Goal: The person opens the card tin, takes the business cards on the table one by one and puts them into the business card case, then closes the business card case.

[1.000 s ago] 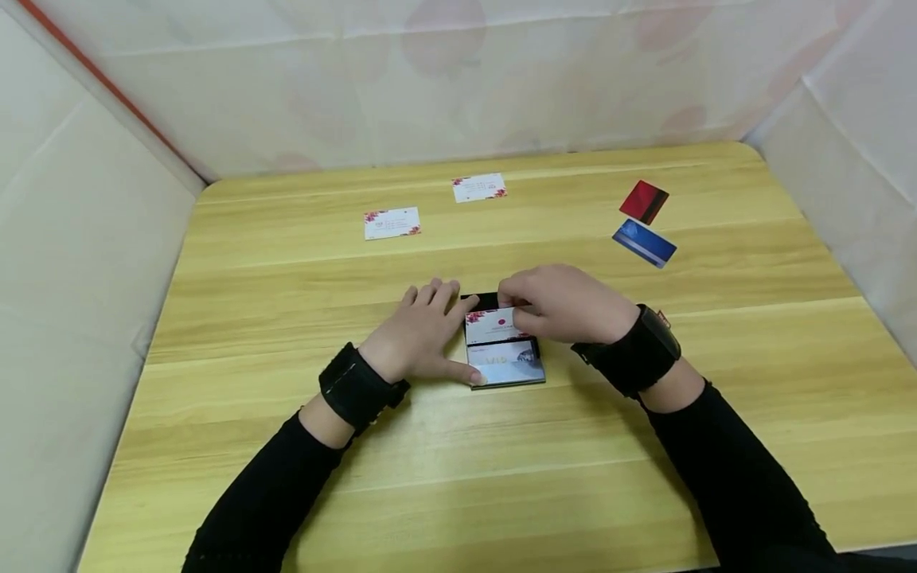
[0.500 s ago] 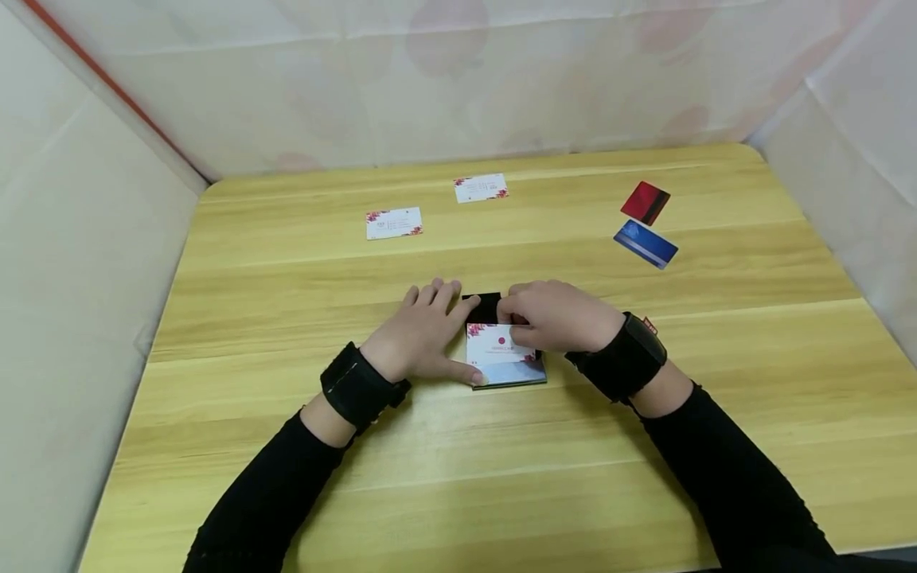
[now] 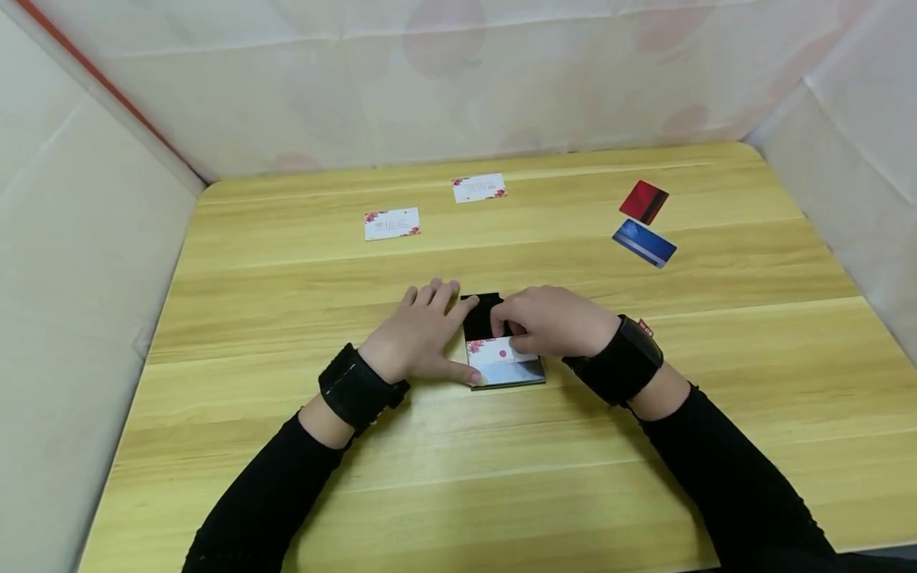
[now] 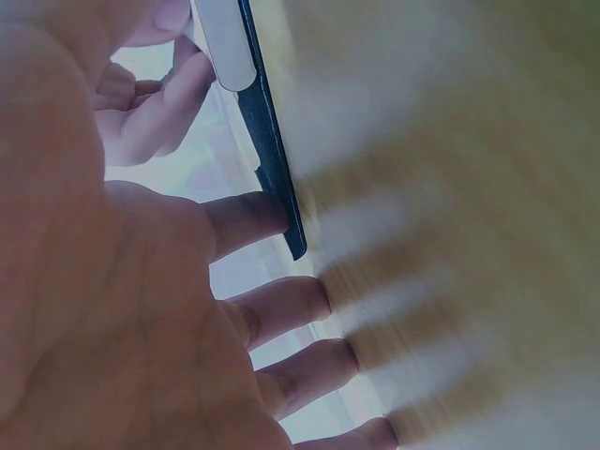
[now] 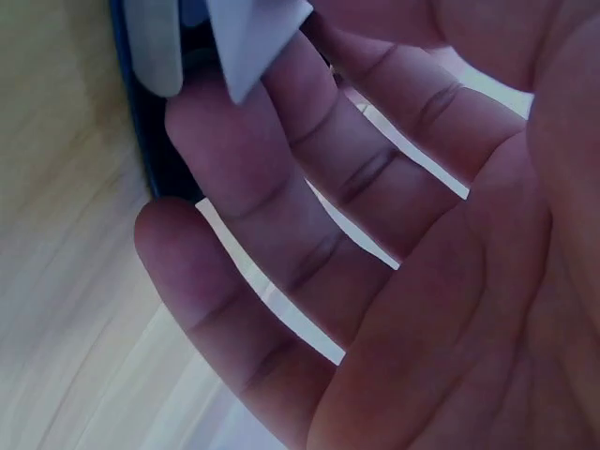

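Note:
On the table lies a black card holder point(image 3: 481, 317), with a glossy pale-blue lower part point(image 3: 509, 374) nearest the person. My left hand point(image 3: 411, 342) presses it down along its left side, thumb on the lower corner and index finger near the top corner. The other left fingers are spread on the wood. My right hand point(image 3: 559, 322) pinches a white business card point(image 3: 487, 350) with red flowers at its right side. This card stands in front of the pale-blue part, its lower portion overlapping or tucked there; which one I cannot tell. In the right wrist view, the white card point(image 5: 248, 42) shows above the fingers.
Two white flowered business cards, one at left point(image 3: 392, 224) and one farther back point(image 3: 479, 188), lie flat beyond the hands. At the back right lie a red card point(image 3: 644, 202) and a blue card point(image 3: 644, 243). Pale cloth walls point(image 3: 458, 87) border the table.
My right hand has moved toward the person with the business card, from the holder's upper part to its lower part. More of the black inside shows and less of the card. The left hand stays.

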Demonstrator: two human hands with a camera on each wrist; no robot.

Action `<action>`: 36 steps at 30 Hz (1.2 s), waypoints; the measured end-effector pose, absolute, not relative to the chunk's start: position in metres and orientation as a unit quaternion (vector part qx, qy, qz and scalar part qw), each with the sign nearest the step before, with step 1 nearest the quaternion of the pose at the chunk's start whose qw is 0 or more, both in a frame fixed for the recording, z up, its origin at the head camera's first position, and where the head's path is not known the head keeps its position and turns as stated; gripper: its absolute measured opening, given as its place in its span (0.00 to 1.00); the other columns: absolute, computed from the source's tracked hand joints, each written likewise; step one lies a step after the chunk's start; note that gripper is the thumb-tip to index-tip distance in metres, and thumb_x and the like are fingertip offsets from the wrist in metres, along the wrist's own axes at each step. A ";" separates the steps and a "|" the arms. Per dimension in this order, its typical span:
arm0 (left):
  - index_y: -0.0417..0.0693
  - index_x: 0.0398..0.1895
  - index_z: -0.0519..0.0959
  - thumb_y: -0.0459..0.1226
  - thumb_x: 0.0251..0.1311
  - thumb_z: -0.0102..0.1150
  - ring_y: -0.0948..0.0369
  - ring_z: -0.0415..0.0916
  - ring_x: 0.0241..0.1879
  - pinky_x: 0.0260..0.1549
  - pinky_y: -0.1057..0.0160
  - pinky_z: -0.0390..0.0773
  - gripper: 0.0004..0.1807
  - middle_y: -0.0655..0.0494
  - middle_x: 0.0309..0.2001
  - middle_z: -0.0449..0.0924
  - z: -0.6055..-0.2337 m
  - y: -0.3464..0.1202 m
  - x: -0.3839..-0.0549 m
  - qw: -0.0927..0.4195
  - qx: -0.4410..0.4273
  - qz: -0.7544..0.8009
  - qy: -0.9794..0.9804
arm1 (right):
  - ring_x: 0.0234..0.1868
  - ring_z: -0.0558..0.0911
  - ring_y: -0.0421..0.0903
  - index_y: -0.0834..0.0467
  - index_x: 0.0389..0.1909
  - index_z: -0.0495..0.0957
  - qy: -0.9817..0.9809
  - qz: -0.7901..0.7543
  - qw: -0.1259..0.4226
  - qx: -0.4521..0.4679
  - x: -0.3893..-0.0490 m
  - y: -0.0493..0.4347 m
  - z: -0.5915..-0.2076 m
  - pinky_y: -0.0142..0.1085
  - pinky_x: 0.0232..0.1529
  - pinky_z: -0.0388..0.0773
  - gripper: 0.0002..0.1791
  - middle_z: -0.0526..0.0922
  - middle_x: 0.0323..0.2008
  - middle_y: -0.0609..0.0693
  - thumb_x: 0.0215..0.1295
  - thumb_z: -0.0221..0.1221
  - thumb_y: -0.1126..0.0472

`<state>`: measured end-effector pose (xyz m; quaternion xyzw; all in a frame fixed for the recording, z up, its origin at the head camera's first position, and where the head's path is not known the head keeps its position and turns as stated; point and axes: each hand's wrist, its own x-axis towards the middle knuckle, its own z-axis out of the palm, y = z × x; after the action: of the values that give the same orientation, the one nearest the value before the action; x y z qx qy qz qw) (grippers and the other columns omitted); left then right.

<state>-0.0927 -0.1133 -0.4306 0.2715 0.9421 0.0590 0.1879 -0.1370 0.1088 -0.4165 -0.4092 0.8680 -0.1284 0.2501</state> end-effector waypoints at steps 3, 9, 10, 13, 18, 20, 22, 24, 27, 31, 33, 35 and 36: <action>0.53 0.80 0.50 0.77 0.45 0.56 0.41 0.44 0.77 0.71 0.36 0.52 0.64 0.41 0.77 0.48 -0.430 -0.114 -0.092 0.187 0.271 0.060 0.942 | 0.25 0.74 0.41 0.48 0.33 0.81 0.868 -0.120 0.247 -0.413 -0.134 0.107 -0.415 0.35 0.28 0.71 0.06 0.75 0.20 0.42 0.60 0.64 0.64; 0.53 0.80 0.51 0.77 0.45 0.57 0.41 0.45 0.76 0.71 0.37 0.52 0.64 0.42 0.77 0.49 -0.429 -0.113 -0.093 0.178 0.274 0.061 0.943 | 0.24 0.74 0.40 0.48 0.30 0.79 0.871 -0.116 0.237 -0.415 -0.132 0.106 -0.413 0.35 0.27 0.71 0.07 0.75 0.18 0.41 0.58 0.64 0.65; 0.53 0.80 0.51 0.77 0.45 0.57 0.41 0.44 0.76 0.71 0.36 0.52 0.64 0.42 0.77 0.49 -0.429 -0.113 -0.093 0.179 0.274 0.061 0.943 | 0.24 0.74 0.40 0.48 0.30 0.79 0.871 -0.115 0.237 -0.414 -0.132 0.105 -0.413 0.35 0.27 0.71 0.07 0.75 0.19 0.41 0.58 0.64 0.65; 0.54 0.80 0.51 0.77 0.45 0.56 0.41 0.44 0.77 0.71 0.36 0.51 0.64 0.42 0.77 0.48 -0.429 -0.113 -0.093 0.185 0.272 0.061 0.942 | 0.24 0.74 0.40 0.48 0.30 0.80 0.871 -0.115 0.240 -0.413 -0.131 0.106 -0.413 0.35 0.26 0.71 0.07 0.75 0.19 0.42 0.59 0.64 0.65; 0.54 0.80 0.50 0.77 0.45 0.56 0.41 0.44 0.77 0.71 0.36 0.51 0.64 0.42 0.77 0.48 -0.429 -0.113 -0.093 0.186 0.272 0.064 0.942 | 0.23 0.74 0.40 0.48 0.30 0.80 0.870 -0.119 0.241 -0.412 -0.130 0.106 -0.413 0.35 0.26 0.71 0.07 0.75 0.19 0.42 0.59 0.65 0.65; 0.53 0.80 0.50 0.77 0.45 0.56 0.41 0.44 0.77 0.71 0.36 0.52 0.64 0.42 0.77 0.48 -0.429 -0.113 -0.093 0.182 0.273 0.063 0.943 | 0.23 0.74 0.40 0.48 0.31 0.80 0.871 -0.119 0.241 -0.410 -0.131 0.106 -0.412 0.35 0.27 0.71 0.06 0.75 0.19 0.42 0.59 0.65 0.64; 0.53 0.80 0.51 0.77 0.45 0.56 0.42 0.44 0.76 0.71 0.36 0.52 0.64 0.42 0.77 0.48 -0.429 -0.113 -0.093 0.179 0.274 0.062 0.943 | 0.23 0.74 0.40 0.49 0.31 0.80 0.873 -0.117 0.242 -0.407 -0.131 0.106 -0.411 0.35 0.27 0.71 0.06 0.75 0.19 0.42 0.59 0.66 0.63; 0.53 0.80 0.51 0.77 0.45 0.56 0.42 0.44 0.76 0.71 0.37 0.52 0.64 0.42 0.77 0.48 -0.429 -0.112 -0.094 0.178 0.274 0.060 0.943 | 0.24 0.74 0.41 0.49 0.30 0.80 0.874 -0.114 0.242 -0.405 -0.132 0.106 -0.411 0.35 0.28 0.71 0.05 0.75 0.19 0.42 0.58 0.66 0.62; 0.54 0.80 0.51 0.78 0.45 0.56 0.41 0.45 0.76 0.71 0.37 0.53 0.64 0.42 0.77 0.49 -0.429 -0.112 -0.093 0.179 0.274 0.058 0.943 | 0.25 0.74 0.40 0.49 0.29 0.80 0.875 -0.112 0.242 -0.404 -0.131 0.106 -0.411 0.35 0.28 0.72 0.05 0.76 0.21 0.42 0.58 0.67 0.62; 0.53 0.80 0.52 0.77 0.45 0.56 0.41 0.45 0.76 0.70 0.36 0.53 0.64 0.42 0.77 0.49 -0.429 -0.112 -0.091 0.183 0.273 0.061 0.942 | 0.25 0.74 0.40 0.49 0.28 0.80 0.874 -0.110 0.243 -0.406 -0.130 0.106 -0.413 0.35 0.28 0.72 0.06 0.76 0.21 0.41 0.56 0.68 0.62; 0.53 0.80 0.52 0.77 0.45 0.56 0.41 0.45 0.76 0.70 0.36 0.53 0.64 0.42 0.77 0.49 -0.430 -0.112 -0.091 0.185 0.273 0.062 0.942 | 0.25 0.74 0.40 0.49 0.28 0.79 0.873 -0.110 0.245 -0.406 -0.130 0.105 -0.413 0.35 0.28 0.72 0.06 0.76 0.21 0.41 0.56 0.67 0.62; 0.53 0.80 0.51 0.77 0.45 0.56 0.41 0.45 0.76 0.70 0.36 0.53 0.64 0.42 0.77 0.49 -0.432 -0.113 -0.090 0.184 0.272 0.063 0.942 | 0.24 0.74 0.40 0.49 0.28 0.79 0.874 -0.109 0.248 -0.404 -0.129 0.104 -0.415 0.35 0.28 0.71 0.06 0.76 0.21 0.42 0.56 0.67 0.62; 0.53 0.80 0.51 0.77 0.46 0.56 0.41 0.45 0.76 0.70 0.36 0.53 0.64 0.42 0.77 0.49 -0.432 -0.113 -0.090 0.183 0.272 0.063 0.943 | 0.24 0.74 0.41 0.49 0.28 0.79 0.874 -0.108 0.249 -0.403 -0.129 0.104 -0.415 0.35 0.27 0.71 0.06 0.76 0.21 0.42 0.55 0.67 0.63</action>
<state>-0.0903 -0.1131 -0.4324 0.2724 0.9426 0.0626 0.1829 -0.1291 0.1041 -0.4154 -0.4029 0.8741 -0.1085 0.2487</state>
